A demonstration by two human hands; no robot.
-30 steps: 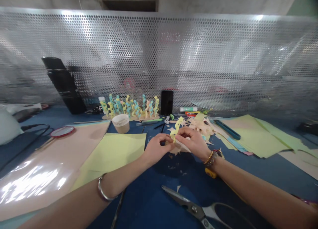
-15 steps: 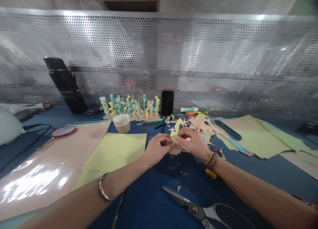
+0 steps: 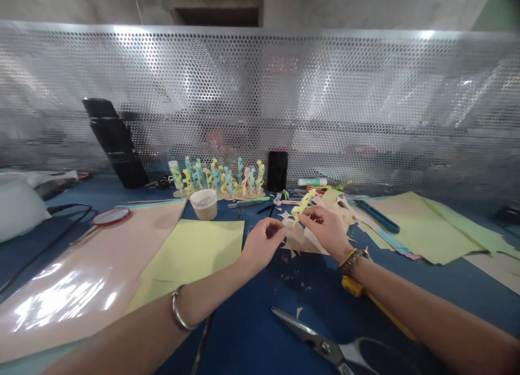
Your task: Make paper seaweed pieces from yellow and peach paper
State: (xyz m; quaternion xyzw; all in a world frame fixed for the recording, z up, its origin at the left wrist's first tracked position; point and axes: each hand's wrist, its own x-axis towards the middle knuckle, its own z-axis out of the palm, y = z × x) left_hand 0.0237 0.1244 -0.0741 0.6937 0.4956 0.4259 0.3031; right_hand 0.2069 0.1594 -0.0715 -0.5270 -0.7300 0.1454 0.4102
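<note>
"Yellow paper, cut and curled into a narrow, springy-looking strip (image 3: 304,206), is pinched between the thumb and fingers of the right hand (image 3: 327,228), well to the right of the paper tub (image 3: 204,207). What is changed?"

"Contact with the left hand (image 3: 260,246) is broken. Half a second ago the strip is pinched by both hands; now it is held up and further from the tub by the right hand alone."

"And the left?"

"It is held between the tub and the strip, thumb and fingers curved toward each other. Nothing is seen gripped; whether the tips meet cannot be told. The two-handed part of the handling is judged to be paused or finished."

"Which materials are shown?"

"Beneath the right hand, right of the tub, a matte pale sheet (image 3: 299,240) is more fully uncovered. Beyond it, thin scraps (image 3: 346,211) with jagged, curved edges are heaped. In front of the tub, a smooth yellow sheet (image 3: 203,245) is laid flat. Behind the tub, twisted paper stalks (image 3: 215,174) in blue, yellow and pink are stood upright. Nearer than the tub and to its right, metal scissors (image 3: 325,347) are laid."
</note>
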